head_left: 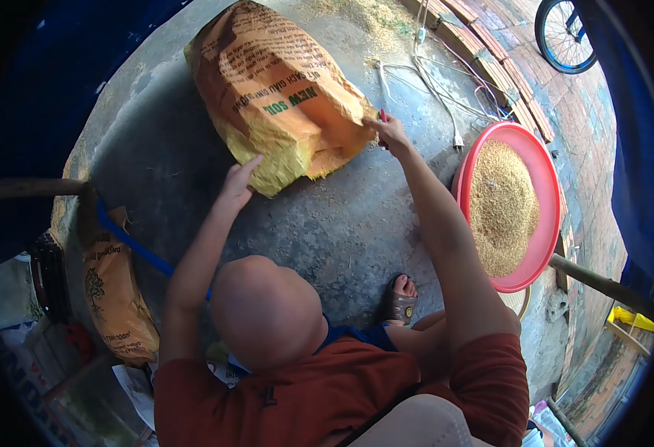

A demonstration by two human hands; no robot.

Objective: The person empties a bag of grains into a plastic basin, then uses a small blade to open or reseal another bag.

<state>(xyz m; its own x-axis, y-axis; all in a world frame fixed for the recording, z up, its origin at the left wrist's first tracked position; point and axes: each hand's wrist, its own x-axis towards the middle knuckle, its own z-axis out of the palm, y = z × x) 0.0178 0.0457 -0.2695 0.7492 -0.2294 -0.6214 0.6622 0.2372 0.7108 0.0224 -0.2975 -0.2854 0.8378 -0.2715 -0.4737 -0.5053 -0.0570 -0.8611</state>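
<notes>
A large orange paper sack (267, 82), printed with "NEW SOIL" lettering, lies on the concrete floor with its yellow open end turned towards me. My left hand (237, 184) grips the near left edge of that end, thumb and fingers at the rim. At the right corner, my right hand (391, 134) is closed on the sack's edge. A small red-handled tool (383, 116) is also in my right hand; its kind is hard to make out. The sack's inside is hidden.
To the right stands a red basin (552, 216) heaped with grain (502, 205). A second orange sack (118, 294) leans at the left near a blue pipe (144, 253). White cables (435, 86), stacked bricks (483, 63) and a bicycle wheel (565, 37) are at the upper right.
</notes>
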